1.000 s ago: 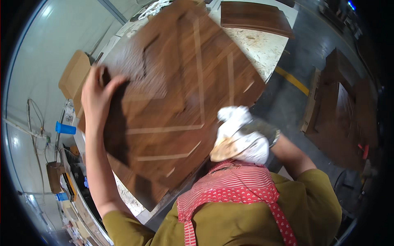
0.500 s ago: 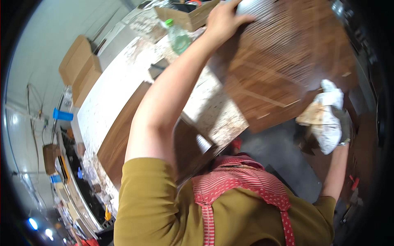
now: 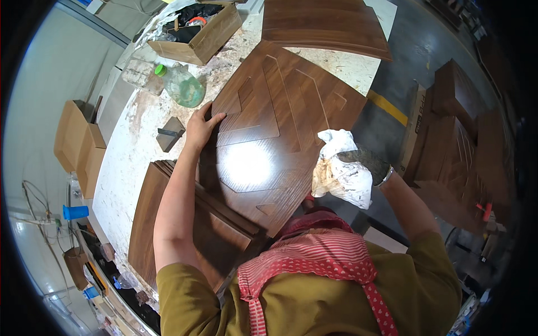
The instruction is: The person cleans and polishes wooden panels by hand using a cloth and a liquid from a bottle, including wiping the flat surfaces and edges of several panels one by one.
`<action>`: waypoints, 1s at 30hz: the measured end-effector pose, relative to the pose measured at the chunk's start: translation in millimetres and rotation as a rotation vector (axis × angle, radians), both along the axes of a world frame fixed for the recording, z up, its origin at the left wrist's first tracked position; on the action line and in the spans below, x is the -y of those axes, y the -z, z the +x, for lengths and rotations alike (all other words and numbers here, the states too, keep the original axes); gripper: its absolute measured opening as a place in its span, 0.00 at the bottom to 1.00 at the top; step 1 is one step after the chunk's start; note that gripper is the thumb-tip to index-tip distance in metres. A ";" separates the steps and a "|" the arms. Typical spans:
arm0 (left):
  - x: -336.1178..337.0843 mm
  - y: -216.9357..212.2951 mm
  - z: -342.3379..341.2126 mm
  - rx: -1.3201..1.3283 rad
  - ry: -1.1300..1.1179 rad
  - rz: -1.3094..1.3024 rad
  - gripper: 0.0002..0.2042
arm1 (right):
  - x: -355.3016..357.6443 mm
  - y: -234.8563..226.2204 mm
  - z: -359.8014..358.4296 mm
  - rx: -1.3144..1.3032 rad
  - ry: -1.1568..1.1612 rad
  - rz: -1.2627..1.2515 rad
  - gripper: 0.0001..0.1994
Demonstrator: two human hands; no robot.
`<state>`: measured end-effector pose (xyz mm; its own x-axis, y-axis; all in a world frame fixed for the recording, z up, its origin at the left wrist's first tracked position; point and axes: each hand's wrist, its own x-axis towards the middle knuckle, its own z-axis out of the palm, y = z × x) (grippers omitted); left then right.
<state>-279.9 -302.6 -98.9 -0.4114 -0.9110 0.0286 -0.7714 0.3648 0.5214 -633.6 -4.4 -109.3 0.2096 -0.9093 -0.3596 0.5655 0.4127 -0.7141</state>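
A dark brown wood panel point(image 3: 297, 106) with grooved angular lines lies before me, a bright glare on its surface. My left hand point(image 3: 200, 127) is bare and grips its left edge, thumb on the top face, the other fingers partly hidden at the rim. In a dark glove, my right hand point(image 3: 364, 162) is closed on a white rag point(image 3: 342, 176) stained brown. The rag is at the panel's right edge; whether it presses on the wood I cannot tell. Beneath my left forearm is a stack of brown panels point(image 3: 147, 221).
Another brown panel point(image 3: 325, 22) lies at the far end of the stained white table point(image 3: 120, 168). Left of my hand are a green-capped bottle point(image 3: 184, 87), a small block point(image 3: 170, 134) and an open cardboard box point(image 3: 196, 42). More panels point(image 3: 448, 151) are stacked at the right.
The grooved panel, tilted up before, has come down and nearer over the table. My left hand came down with it. My right hand brought the rag leftward to the panel's edge.
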 end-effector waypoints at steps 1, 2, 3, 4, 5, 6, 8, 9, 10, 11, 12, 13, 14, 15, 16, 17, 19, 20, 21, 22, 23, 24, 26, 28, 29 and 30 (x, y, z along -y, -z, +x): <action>0.5 5.2 3.5 0.064 -0.013 0.025 0.33 | 1.5 10.4 -2.5 0.032 -0.049 -0.050 0.20; 0.3 8.6 4.1 0.114 -0.012 0.042 0.33 | 0.6 16.7 -7.9 0.084 -0.056 0.057 0.18; -1.9 10.8 3.6 0.243 -0.006 -0.037 0.33 | -1.6 18.2 -15.5 -0.072 -0.045 0.092 0.18; -4.8 11.0 -0.8 0.361 0.011 -0.119 0.33 | -4.0 14.6 -24.5 -0.173 -0.095 0.094 0.18; -11.5 10.4 -7.2 0.529 0.013 -0.171 0.33 | -5.6 2.8 -35.4 -0.213 -0.176 0.066 0.18; -18.2 8.2 -16.9 0.507 0.030 -0.196 0.32 | -5.9 -12.7 -45.0 -0.630 -0.230 0.141 0.25; -40.8 4.5 -47.7 0.364 0.082 -0.377 0.30 | 2.0 -64.5 -67.9 -0.758 -0.242 0.205 0.26; -52.9 2.2 -64.7 0.165 0.188 -0.314 0.30 | 10.8 -95.2 -76.3 -0.802 -0.160 0.249 0.26; -67.8 3.6 -82.9 0.130 0.275 -0.423 0.30 | 28.8 -120.0 -80.5 -0.909 -0.080 0.200 0.22; -82.1 6.7 -99.8 0.100 0.328 -0.440 0.30 | 47.2 -142.7 -83.0 -0.925 0.010 0.208 0.17; -95.5 10.8 -113.2 0.099 0.389 -0.394 0.30 | 67.9 -150.8 -80.4 -0.924 0.142 0.095 0.17; -106.0 14.4 -123.0 0.131 0.451 -0.278 0.31 | 87.0 -151.3 -76.1 -0.954 0.294 0.057 0.17; -113.3 17.6 -128.6 0.171 0.422 -0.338 0.31 | 106.5 -148.6 -67.4 -1.466 -0.037 -0.074 0.16; -118.2 21.1 -133.1 0.283 0.432 -0.283 0.32 | 123.1 -133.4 -54.5 -1.698 -0.156 -0.208 0.16; -120.6 23.9 -134.2 0.222 0.417 -0.333 0.32 | 132.7 -110.9 -41.5 -1.886 -0.251 -0.349 0.16; -121.4 25.6 -133.8 0.217 0.421 -0.311 0.32 | 135.7 -86.3 -30.0 -1.907 -0.212 -0.431 0.17; -119.5 26.8 -130.8 0.208 0.428 -0.282 0.32 | 127.3 -46.1 -28.6 -1.948 -0.037 -1.014 0.18; -118.5 26.9 -129.7 0.204 0.423 -0.271 0.32 | 126.0 -37.4 -26.5 -1.897 -0.124 -0.850 0.19; -118.6 25.9 -128.5 0.177 0.432 -0.277 0.32 | 126.7 -32.5 -27.8 -1.848 -0.325 -0.578 0.20; -117.7 25.1 -128.7 0.191 0.441 -0.260 0.33 | 130.3 -27.7 -31.0 -1.794 -0.301 -0.573 0.20; -118.3 24.3 -129.1 0.217 0.429 -0.269 0.32 | 142.5 -24.2 -36.8 -1.777 -0.283 -0.755 0.19; -118.2 23.3 -129.6 0.229 0.433 -0.283 0.32 | 153.8 -24.5 -41.3 -1.813 -0.215 -0.884 0.18; -119.1 22.7 -130.4 0.245 0.431 -0.279 0.31 | 168.0 -28.2 -44.5 -2.049 -0.011 -0.825 0.17; -119.4 22.8 -130.5 0.221 0.424 -0.273 0.31 | 170.0 -33.8 -39.2 -2.054 0.062 -0.871 0.17; -118.6 23.2 -130.5 0.226 0.420 -0.257 0.31 | 162.3 -36.0 -35.8 -1.992 -0.119 -0.729 0.17; -118.7 24.1 -129.8 0.212 0.426 -0.259 0.32 | 155.7 -37.6 -31.0 -1.967 -0.032 -0.663 0.17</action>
<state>-409.8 -183.9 -123.0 -0.7641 -0.6364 0.1060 -0.6057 0.7642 0.2219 -664.6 -160.1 -71.7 0.0549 -0.9710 0.2329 -0.9658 -0.1108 -0.2345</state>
